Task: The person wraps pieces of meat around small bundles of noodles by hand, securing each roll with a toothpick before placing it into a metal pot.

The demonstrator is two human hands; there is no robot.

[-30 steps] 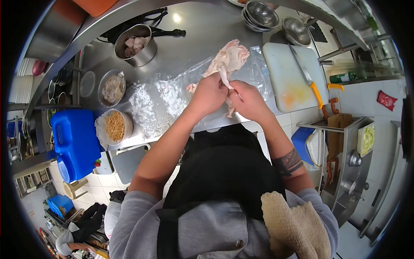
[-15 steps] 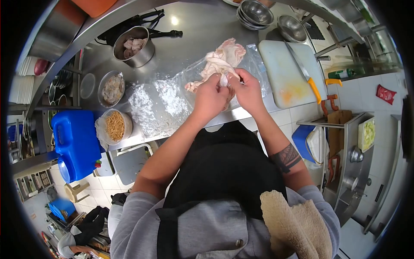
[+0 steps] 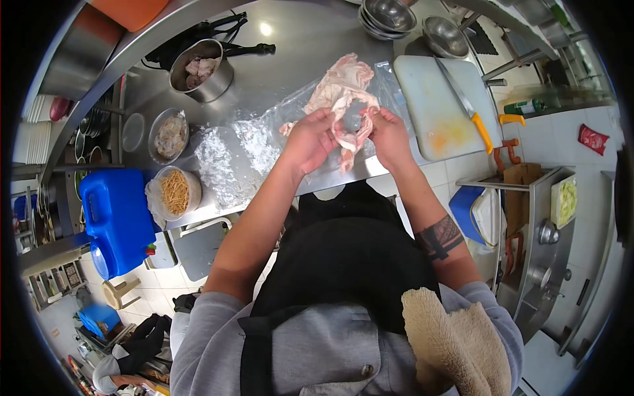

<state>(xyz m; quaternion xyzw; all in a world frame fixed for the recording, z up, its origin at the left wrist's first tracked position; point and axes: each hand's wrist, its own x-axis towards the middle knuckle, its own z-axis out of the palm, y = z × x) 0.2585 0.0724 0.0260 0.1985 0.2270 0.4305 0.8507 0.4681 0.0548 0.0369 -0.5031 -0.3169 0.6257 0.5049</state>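
On the bench, upper centre, lies pale raw meat, likely light, limp, slippery and easily torn, best taken by its thicker folds. The right hand pinches one edge; the left hand touches the other, grip unclear.

The left hand pinches, its palm partly showing. The right hand pinches too, fingers bent, a little apart from it. Both bare arms slant out from the grip.
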